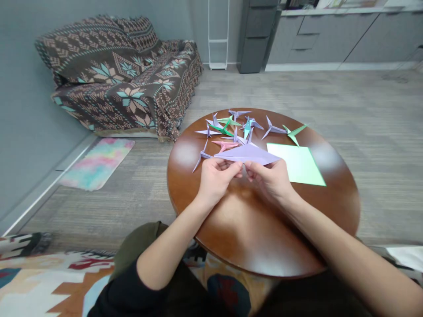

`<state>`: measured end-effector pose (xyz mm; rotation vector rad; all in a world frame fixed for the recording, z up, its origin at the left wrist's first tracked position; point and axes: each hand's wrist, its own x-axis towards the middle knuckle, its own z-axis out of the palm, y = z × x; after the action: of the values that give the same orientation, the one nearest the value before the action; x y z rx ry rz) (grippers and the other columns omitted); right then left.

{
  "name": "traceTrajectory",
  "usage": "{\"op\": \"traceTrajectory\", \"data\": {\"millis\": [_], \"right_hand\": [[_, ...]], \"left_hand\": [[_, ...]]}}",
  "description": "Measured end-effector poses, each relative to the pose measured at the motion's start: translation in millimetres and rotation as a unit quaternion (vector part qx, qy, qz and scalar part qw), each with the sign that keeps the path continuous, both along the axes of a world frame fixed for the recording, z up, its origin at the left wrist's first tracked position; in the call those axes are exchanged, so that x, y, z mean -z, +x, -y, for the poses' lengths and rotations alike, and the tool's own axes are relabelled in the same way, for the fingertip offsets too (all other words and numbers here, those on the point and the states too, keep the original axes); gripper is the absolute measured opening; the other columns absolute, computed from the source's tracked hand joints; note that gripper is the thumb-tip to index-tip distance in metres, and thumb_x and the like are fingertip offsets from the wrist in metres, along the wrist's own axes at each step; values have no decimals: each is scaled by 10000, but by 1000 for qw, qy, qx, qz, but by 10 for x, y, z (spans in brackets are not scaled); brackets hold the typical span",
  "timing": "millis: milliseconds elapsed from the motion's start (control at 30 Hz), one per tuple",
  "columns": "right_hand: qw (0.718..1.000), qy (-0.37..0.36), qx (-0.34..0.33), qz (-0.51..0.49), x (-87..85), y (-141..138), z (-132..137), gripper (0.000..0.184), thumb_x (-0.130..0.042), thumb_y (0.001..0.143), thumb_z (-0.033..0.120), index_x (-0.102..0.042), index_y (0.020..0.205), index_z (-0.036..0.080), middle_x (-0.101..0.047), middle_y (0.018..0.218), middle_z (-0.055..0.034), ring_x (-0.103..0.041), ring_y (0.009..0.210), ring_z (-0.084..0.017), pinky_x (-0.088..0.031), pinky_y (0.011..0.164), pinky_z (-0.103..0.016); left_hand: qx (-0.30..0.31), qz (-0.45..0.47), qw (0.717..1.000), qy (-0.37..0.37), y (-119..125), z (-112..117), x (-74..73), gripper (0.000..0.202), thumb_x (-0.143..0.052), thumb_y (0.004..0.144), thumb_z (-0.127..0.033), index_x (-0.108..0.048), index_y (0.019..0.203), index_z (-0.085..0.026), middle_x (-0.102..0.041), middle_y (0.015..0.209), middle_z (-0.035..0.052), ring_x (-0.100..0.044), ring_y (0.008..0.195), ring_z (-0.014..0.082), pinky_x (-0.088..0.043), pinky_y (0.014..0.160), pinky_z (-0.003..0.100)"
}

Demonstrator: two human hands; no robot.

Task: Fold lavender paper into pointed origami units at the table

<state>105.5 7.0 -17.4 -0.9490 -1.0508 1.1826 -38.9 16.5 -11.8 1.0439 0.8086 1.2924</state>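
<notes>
A lilac sheet of paper [247,154], folded into a flat pointed shape, is held just above the round wooden table [251,233]. My left hand [215,178] pinches its near edge on the left side. My right hand [270,179] pinches the same edge right beside it, fingertips nearly touching. Behind the fold lie several finished origami cranes [231,127] in purple, green, pink and teal. A flat green square sheet [297,164] rests on the table to the right of my right hand.
A sofa [122,75] under a patterned brown throw stands at the back left. A pastel mat [97,163] lies on the floor beside it. Grey cabinets [330,35] line the far wall. A patterned rug [42,281] lies under my legs.
</notes>
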Motion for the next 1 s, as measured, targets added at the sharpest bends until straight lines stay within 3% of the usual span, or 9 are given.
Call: {"op": "traceTrajectory", "data": {"millis": [233, 467, 633, 833, 1000], "right_hand": [[999, 3, 37, -5, 23, 26, -44, 189, -813, 699, 259, -634, 688, 200, -554, 553, 48, -466, 484, -108, -417, 464, -281], [1000, -11, 14, 8, 6, 123, -102, 170, -832, 677, 252, -680, 659, 177, -583, 550, 34, -509, 473, -108, -416, 462, -271], [1000, -25, 0, -15, -22, 105, -90, 184, -869, 678, 295, -719, 686, 189, -606, 545, 38, -494, 459, -89, -390, 463, -244], [994, -86, -56, -22, -37, 39, -31, 252, -931, 563, 245, -737, 705, 170, -590, 495, 53, -437, 425, -66, -312, 429, -218], [989, -121, -37, -78, -95, 2, -20, 222, -913, 528, 209, -736, 650, 154, -501, 423, 70, -356, 407, -39, -222, 414, -196]], "left_hand": [[-34, 15, 999, -6, -108, -89, -27, 168, -843, 670, -266, -717, 687, -156, -651, 615, -15, -588, 562, 92, -540, 573, 219], [44, -45, 998, -10, -161, -94, 4, 230, -854, 691, -321, -702, 665, -151, -658, 618, 7, -600, 560, 109, -531, 558, 229], [111, -75, 991, -2, -48, -23, 28, 213, -883, 684, -310, -769, 723, -134, -743, 702, 55, -678, 656, 155, -576, 714, 280], [72, -103, 992, 5, -64, -48, 69, 155, -842, 710, -255, -757, 698, -126, -733, 664, 45, -649, 617, 147, -531, 641, 246], [113, -158, 981, 25, -107, -81, 80, 119, -789, 726, -225, -775, 763, -113, -763, 737, 50, -701, 725, 187, -549, 758, 278]]}}
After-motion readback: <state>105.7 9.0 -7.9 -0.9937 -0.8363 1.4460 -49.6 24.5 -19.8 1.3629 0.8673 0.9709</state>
